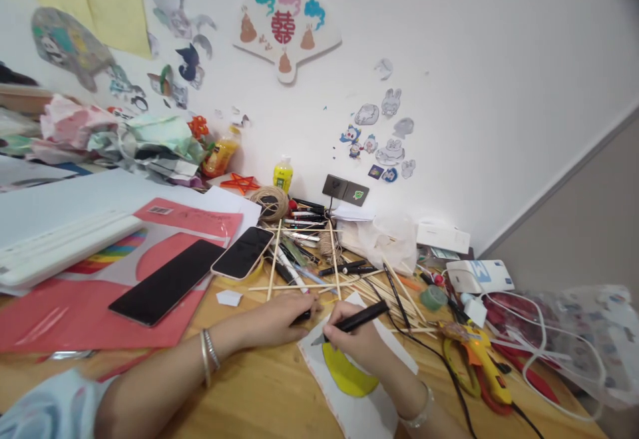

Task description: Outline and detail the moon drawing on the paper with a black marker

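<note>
My right hand (357,344) is closed round a black marker (358,320) whose tip rests on a white sheet of paper (359,407) with a yellow painted shape (347,376). My left hand (279,319) lies on the wooden table just left of the sheet, its fingers curled over a small dark object by the paper's top edge. I cannot make out what that object is. Silver bangles sit on both wrists.
A square frame of wooden sticks (302,259) lies beyond my hands among markers and twine (269,203). Two dark phones (167,281) (243,252) rest on red paper at left. A yellow glue gun (476,359) and cables lie at right. A sticker-covered wall stands behind.
</note>
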Motion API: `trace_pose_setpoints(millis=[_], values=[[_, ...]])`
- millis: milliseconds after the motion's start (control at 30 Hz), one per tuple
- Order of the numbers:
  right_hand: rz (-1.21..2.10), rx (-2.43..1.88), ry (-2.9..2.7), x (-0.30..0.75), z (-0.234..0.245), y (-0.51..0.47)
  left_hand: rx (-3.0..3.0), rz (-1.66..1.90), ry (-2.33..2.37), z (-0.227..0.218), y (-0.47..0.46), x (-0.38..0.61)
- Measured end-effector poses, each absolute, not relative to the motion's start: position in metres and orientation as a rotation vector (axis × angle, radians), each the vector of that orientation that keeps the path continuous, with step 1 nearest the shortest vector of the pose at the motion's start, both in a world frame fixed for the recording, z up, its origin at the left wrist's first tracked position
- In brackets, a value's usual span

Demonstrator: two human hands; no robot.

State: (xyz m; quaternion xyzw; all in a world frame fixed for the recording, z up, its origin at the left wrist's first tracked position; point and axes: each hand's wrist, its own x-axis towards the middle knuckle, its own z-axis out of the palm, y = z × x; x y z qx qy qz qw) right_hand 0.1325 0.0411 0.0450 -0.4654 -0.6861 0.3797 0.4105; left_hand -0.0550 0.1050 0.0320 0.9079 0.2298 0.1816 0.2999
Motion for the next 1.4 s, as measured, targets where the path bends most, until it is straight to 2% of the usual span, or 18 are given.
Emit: trace_pose_setpoints(millis=[233, 1400], values=[[1.004, -1.14, -1.674, 0.114, 0.019, 0.055, 2.446, 0.456, 0.621, 0.039, 0.103, -0.059], [0.906, -1.187, -1.772, 0.117, 0.017, 0.054, 2.45, 0.34, 0.575, 0.048, 0.104, -0.062]])
